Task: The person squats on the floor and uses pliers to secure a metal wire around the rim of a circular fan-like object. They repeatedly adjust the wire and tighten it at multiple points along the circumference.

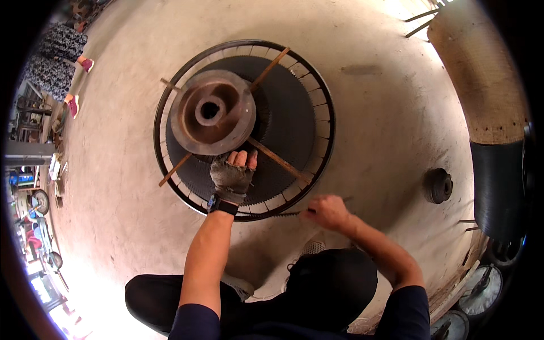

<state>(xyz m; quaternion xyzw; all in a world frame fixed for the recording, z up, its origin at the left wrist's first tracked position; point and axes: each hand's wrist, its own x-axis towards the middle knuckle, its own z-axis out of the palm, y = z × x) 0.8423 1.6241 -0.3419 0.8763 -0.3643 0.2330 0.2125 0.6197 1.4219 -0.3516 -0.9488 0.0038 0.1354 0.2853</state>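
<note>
At the far left edge a motorbike (pixel 43 231) stands near stacked clutter, and above it another person in patterned trousers (pixel 51 68) and dark red shoes stands well apart from the work. Toward the middle, a large dark ring (pixel 332 130) lies on the pale floor, its inner side marked by thin, evenly spaced lines. Inside it sits a dark disc (pixel 294 113) with a toothed edge, crossed by brown bars (pixel 280 161) that reach out to the ring. A heavy rusty pulley (pixel 222 113) with a round central hole rests on top, left of the disc's centre. Just below the pulley's lower edge is the left hand (pixel 232 177), in a worn grey glove with bare fingertips and a black watch (pixel 226 207) at the wrist; its fingers are bent inward, but what they grip, if anything, cannot be told. To its right, near the ring's lower edge, the bare right hand (pixel 330 212) is blurred and closed in a fist around one end of a thin dark notched strip (pixel 275 215), which runs leftward along the ring. Farther right a small dark pulley (pixel 438 186) lies on the floor, beside a curved brown board (pixel 481 73) and a black roll (pixel 498 192)
</note>
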